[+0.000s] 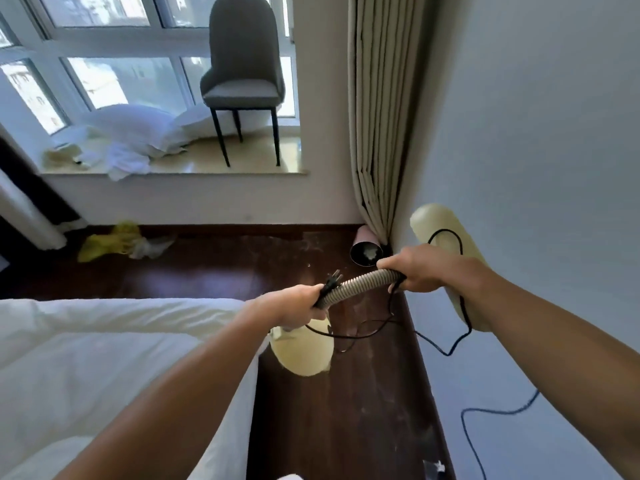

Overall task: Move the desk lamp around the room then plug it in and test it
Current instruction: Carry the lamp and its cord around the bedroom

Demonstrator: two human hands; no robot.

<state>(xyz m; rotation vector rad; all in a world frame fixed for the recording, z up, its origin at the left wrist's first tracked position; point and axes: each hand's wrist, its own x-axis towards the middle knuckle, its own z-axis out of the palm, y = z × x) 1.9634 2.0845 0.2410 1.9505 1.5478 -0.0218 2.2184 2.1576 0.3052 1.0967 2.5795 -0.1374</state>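
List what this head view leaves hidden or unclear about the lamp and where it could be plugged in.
- Wall socket: none in the head view.
- Lamp head: its underside faces away and the right hand and forearm cover part, so no bulb shows.
- Lamp base: top hidden by the left hand.
- Plug: too small to count prongs.

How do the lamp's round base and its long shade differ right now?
The pale yellow round lamp base hangs low over the dark wooden floor, below the left hand; the pale yellow elongated lamp shade sits higher, beside the wall, behind the right hand. Base is disc-like; shade is elongated. Both share the cream colour.
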